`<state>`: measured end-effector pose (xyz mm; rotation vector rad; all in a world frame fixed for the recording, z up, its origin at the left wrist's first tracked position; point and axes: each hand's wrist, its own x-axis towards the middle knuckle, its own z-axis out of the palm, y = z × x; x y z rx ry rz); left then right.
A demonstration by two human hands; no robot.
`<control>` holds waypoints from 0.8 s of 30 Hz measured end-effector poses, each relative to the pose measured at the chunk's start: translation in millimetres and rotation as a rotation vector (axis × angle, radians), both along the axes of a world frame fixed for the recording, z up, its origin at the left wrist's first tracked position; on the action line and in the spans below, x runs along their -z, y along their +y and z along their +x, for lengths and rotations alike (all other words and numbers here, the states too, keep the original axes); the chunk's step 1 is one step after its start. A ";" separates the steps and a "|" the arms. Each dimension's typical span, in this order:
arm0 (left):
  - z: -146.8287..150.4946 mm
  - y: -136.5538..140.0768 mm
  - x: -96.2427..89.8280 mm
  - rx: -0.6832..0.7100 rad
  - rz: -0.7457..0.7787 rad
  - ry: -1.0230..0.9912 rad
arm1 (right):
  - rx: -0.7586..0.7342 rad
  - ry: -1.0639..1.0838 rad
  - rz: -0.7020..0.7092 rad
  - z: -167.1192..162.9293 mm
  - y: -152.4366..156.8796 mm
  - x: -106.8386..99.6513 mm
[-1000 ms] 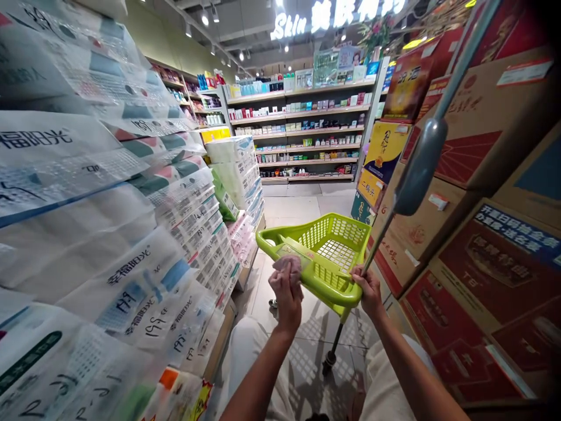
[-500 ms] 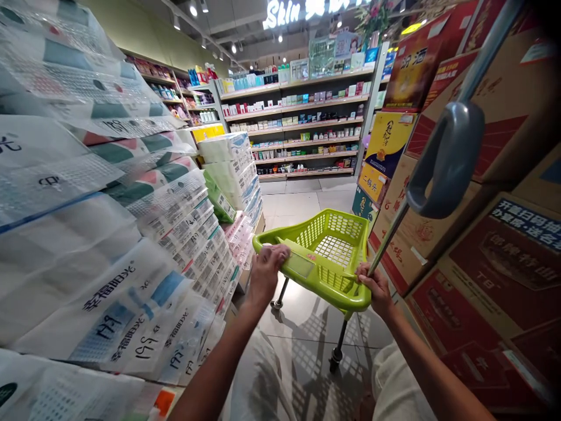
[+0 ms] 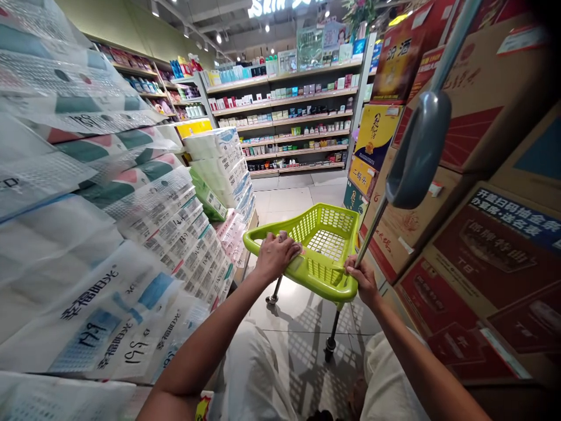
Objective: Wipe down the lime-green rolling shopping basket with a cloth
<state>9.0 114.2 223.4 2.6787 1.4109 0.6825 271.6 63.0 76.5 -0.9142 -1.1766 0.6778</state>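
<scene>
A lime-green plastic shopping cart [image 3: 322,283] with a perforated basket stands before me on thin wheeled legs. My left hand [image 3: 276,254] is closed on a small crumpled greyish cloth [image 3: 296,250] and presses it on the near panel of the cart. At the cart's right corner, my right hand [image 3: 362,276] is closed around the rim, by the foot of a slanting metal rod [image 3: 372,234]. Higher on that rod sits a grey plastic loop handle [image 3: 418,152]. The basket shows its bare grid floor.
Stacked packs of tissue paper [image 3: 105,316] with handwritten prices line my left. Cardboard liquor boxes [image 3: 486,245] rise close on my right. A tiled floor [image 3: 284,202] leads to shelves of cosmetics [image 3: 284,111] at the back.
My left hand has slid right along the cart's near panel, now covering the pale label. My right hand stays at the corner. The whole view has shifted slightly.
</scene>
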 end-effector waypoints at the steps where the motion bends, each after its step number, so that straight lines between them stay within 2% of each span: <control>1: 3.0 3.1 -1.2 0.036 -0.015 0.027 | 0.010 0.010 0.005 -1.0 0.7 0.6; 5: 18.5 9.2 -8.3 0.249 -0.137 0.131 | 0.051 0.064 0.031 -3.3 1.3 3.2; 7: 20.7 16.3 -13.1 0.295 -0.183 0.159 | 0.040 0.041 0.034 -0.2 0.4 2.3; 12: 2.8 48.5 -20.9 0.238 -0.315 0.112 | 0.013 -0.130 0.041 12.5 -1.2 -5.0; 14: -1.3 52.7 -20.5 0.220 -0.348 0.056 | 0.025 -0.143 0.049 14.2 0.0 -6.0; 18: 17.8 31.5 -17.8 0.245 -0.284 0.102 | 0.060 -0.086 0.064 12.1 5.2 -4.3; 21: 43.3 7.9 -18.0 0.338 -0.234 0.203 | 0.072 -0.061 0.063 13.4 9.2 -4.4; 24: 54.9 -3.2 -19.4 0.411 -0.212 0.238 | 0.052 -0.097 0.043 20.3 12.6 -6.4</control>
